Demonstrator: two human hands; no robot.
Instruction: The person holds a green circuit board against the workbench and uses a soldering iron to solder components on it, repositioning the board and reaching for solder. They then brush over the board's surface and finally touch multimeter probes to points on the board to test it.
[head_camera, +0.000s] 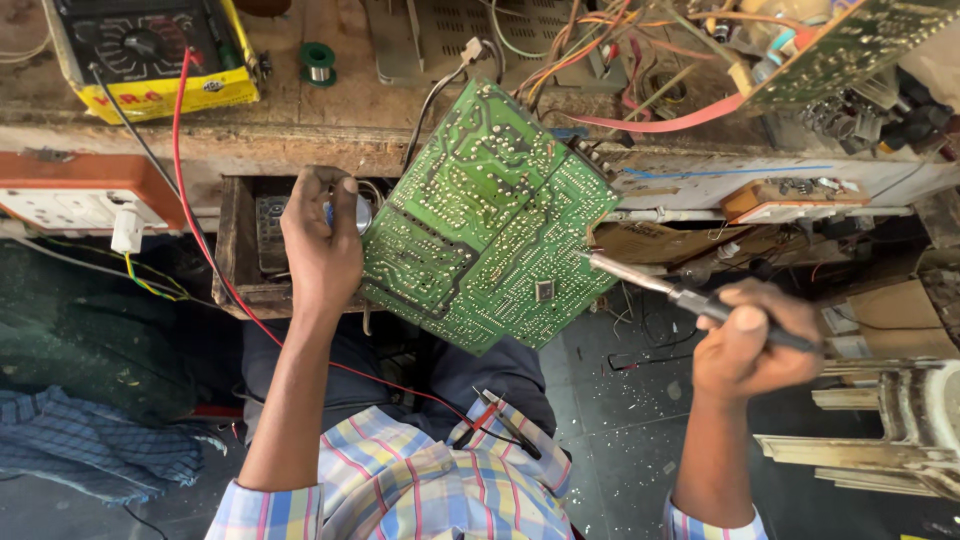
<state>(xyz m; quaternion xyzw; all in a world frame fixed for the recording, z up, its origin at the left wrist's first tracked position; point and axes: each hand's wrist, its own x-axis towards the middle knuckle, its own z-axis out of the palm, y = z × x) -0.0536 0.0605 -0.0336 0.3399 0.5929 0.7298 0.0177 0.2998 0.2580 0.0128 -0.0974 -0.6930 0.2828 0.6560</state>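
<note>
While the green circuit board (487, 215) hung tilted over the person's lap, solder side up, in front of the workbench edge (300, 140), the left hand (322, 245) was closed around its left rim together with a bluish part that was mostly hidden. The right hand (745, 350) gripped a soldering iron (660, 285), whose tip touched or nearly touched the board's right edge. Most joints looked already soldered; whether this one was finished could not be told. Beyond lay a yellow multimeter (150, 50) with a red lead (185, 170), a solder spool (318, 62) and tangled wiring (620, 50)
</note>
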